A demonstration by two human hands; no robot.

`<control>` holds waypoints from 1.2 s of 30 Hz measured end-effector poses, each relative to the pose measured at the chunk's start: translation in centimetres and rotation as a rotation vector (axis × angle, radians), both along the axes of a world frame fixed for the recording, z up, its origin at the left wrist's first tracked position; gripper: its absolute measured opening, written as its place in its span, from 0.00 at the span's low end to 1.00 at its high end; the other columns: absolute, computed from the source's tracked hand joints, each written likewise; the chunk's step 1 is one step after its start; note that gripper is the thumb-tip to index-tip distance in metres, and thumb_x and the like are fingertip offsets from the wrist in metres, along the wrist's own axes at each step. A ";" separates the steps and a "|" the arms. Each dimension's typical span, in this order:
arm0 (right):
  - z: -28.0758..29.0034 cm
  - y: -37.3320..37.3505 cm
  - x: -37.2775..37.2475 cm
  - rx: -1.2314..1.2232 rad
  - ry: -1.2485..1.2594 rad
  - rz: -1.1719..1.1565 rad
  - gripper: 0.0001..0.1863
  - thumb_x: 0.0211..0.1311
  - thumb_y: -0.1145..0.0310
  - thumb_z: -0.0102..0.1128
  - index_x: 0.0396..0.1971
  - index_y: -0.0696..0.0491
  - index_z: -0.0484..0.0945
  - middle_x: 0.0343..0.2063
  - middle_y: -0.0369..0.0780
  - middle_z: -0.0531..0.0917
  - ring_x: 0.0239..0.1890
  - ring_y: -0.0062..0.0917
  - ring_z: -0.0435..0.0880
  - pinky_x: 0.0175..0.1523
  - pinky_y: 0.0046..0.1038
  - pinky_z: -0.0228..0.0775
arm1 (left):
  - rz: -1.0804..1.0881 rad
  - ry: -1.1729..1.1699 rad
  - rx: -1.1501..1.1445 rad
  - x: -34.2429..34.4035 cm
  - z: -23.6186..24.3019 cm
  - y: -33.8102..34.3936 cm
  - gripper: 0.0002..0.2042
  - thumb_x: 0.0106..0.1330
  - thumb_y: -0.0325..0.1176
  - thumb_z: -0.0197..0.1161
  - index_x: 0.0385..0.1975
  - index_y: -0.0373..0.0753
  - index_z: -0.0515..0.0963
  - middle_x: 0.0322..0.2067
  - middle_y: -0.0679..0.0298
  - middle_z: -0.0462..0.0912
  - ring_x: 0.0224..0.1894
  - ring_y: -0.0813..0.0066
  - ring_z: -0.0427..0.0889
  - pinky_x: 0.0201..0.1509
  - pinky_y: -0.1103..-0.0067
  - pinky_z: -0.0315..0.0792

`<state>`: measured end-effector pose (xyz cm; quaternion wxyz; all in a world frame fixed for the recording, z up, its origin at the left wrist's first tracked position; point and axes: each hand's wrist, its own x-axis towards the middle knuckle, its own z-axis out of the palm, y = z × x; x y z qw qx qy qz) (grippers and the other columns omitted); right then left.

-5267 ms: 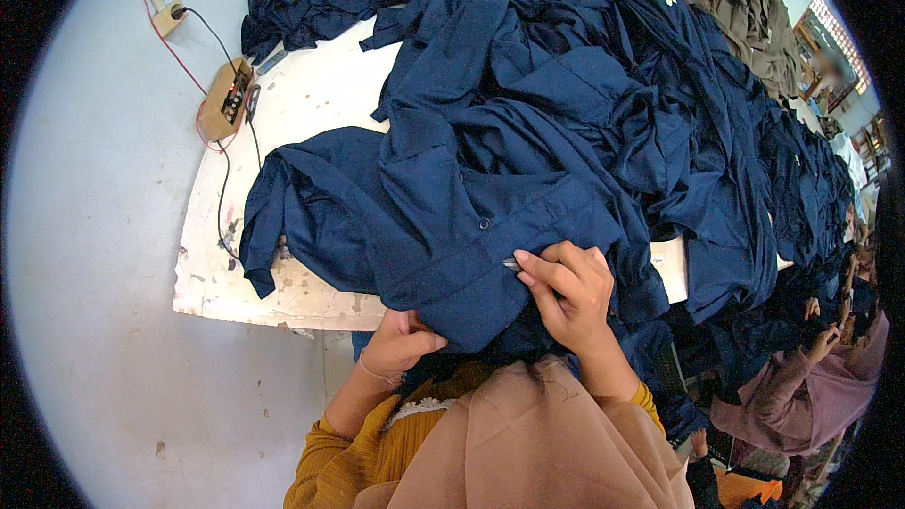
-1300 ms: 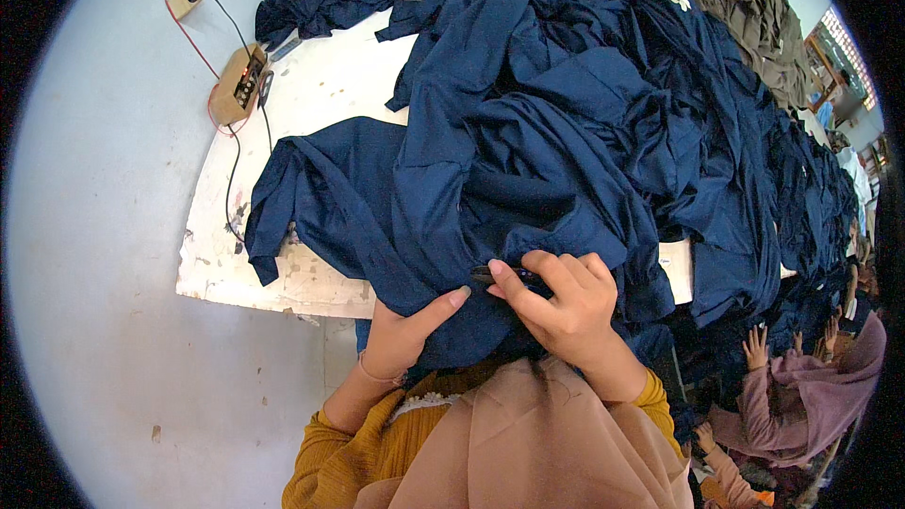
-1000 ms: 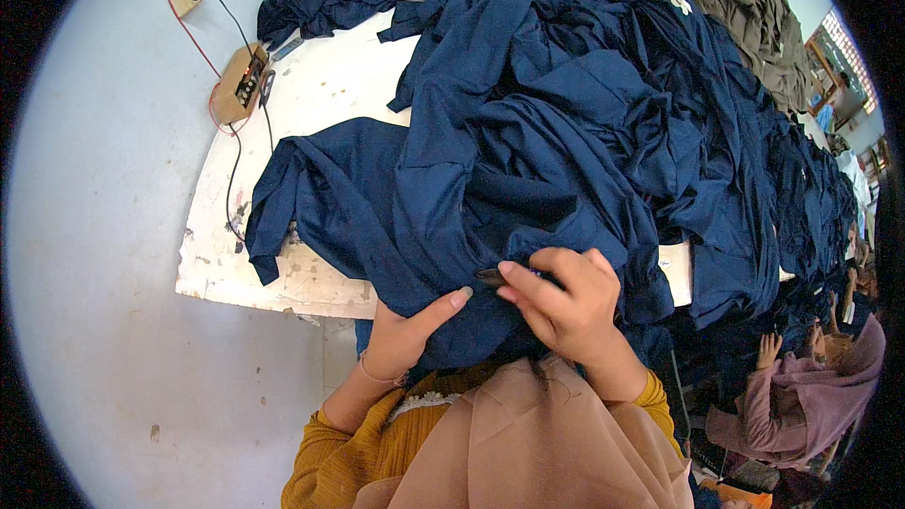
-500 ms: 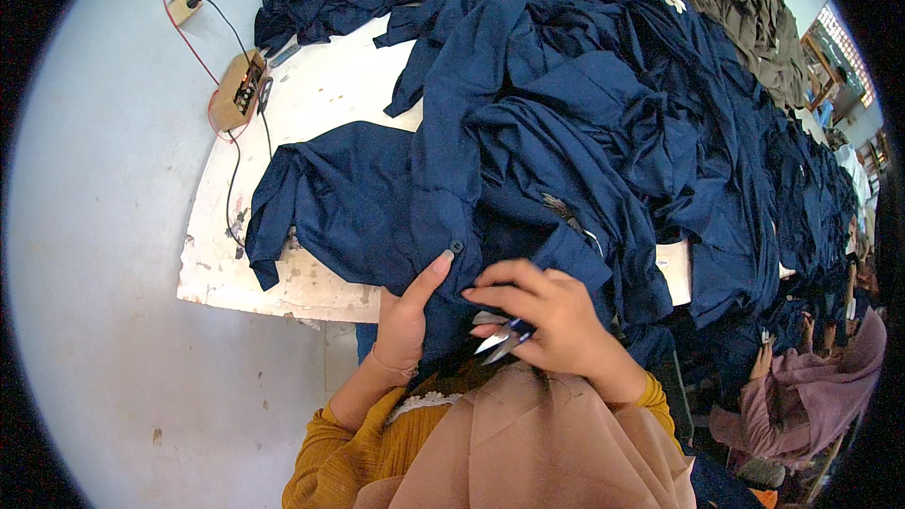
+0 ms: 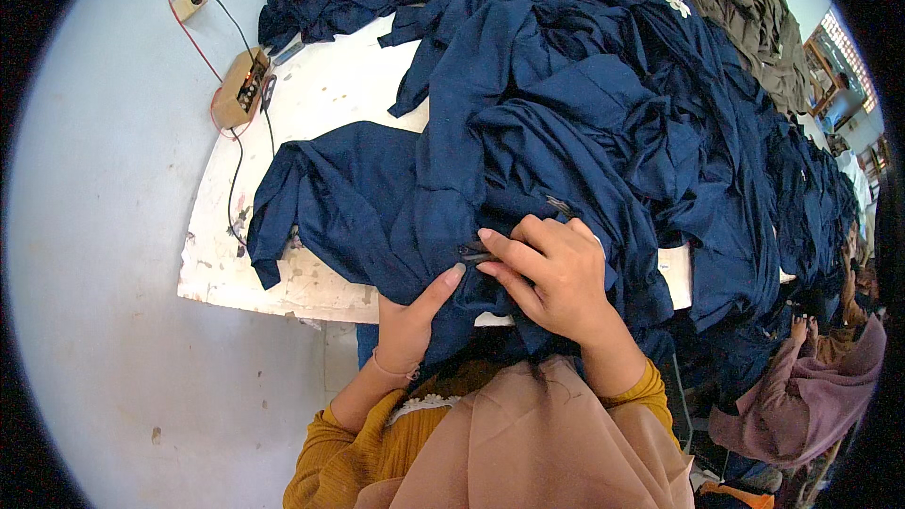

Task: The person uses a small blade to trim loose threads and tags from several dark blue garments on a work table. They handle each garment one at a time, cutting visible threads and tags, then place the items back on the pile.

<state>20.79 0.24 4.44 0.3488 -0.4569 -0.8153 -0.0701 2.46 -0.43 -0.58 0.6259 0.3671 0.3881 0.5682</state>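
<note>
A navy garment [image 5: 353, 198] lies over the table's near edge. My left hand [image 5: 407, 325] pinches its edge, with the thumb on top and the other fingers hidden under the cloth. Close to that thumb tip, my right hand [image 5: 556, 273] is closed on small thread snips [image 5: 477, 256], whose dark blades point left between thumb and forefinger. The blades meet the cloth where a small dark button sits, though my fingers partly cover the spot. Just beyond my right knuckles, a small greyish-brown item [image 5: 558, 205] rests on the navy cloth; its kind is unclear.
More navy garments [image 5: 603, 94] heap across the white table [image 5: 353, 66], with brown cloth [image 5: 745, 9] at the far right. A wooden power box [image 5: 241, 88] with cables stands at the left edge, beside the wall [image 5: 104, 226]. Another person's mauve-covered arm [image 5: 773, 415] is at the right.
My right hand has moved up and turned, bringing the snips from below my palm to the button area. My left thumb has shifted slightly down and right, off the button.
</note>
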 end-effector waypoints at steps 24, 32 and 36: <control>-1.3 0.9 1.9 -0.341 0.779 0.306 0.08 0.60 0.70 0.63 0.30 0.57 0.75 0.24 0.38 0.75 0.24 0.23 0.71 0.31 0.23 0.61 | -0.004 0.048 -0.091 -0.4 0.3 -0.3 0.22 0.61 0.27 0.69 0.55 0.31 0.75 0.52 0.58 0.81 0.52 0.70 0.80 0.60 0.74 0.71; 0.6 0.5 5.4 -0.426 0.029 -0.038 0.12 0.44 0.74 0.72 0.30 0.59 0.80 0.29 0.44 0.81 0.35 0.41 0.83 0.41 0.32 0.73 | -0.009 -0.192 -0.037 -4.9 -2.1 1.0 0.21 0.66 0.35 0.56 0.55 0.28 0.72 0.51 0.52 0.81 0.55 0.58 0.79 0.64 0.66 0.70; 0.2 1.5 5.6 -0.065 0.120 -0.359 0.15 0.44 0.77 0.69 0.36 0.55 0.80 0.36 0.44 0.81 0.39 0.41 0.82 0.43 0.34 0.74 | -0.247 0.165 -0.130 -4.6 -1.4 3.5 0.20 0.73 0.39 0.52 0.54 0.27 0.72 0.47 0.47 0.83 0.36 0.54 0.87 0.44 0.63 0.82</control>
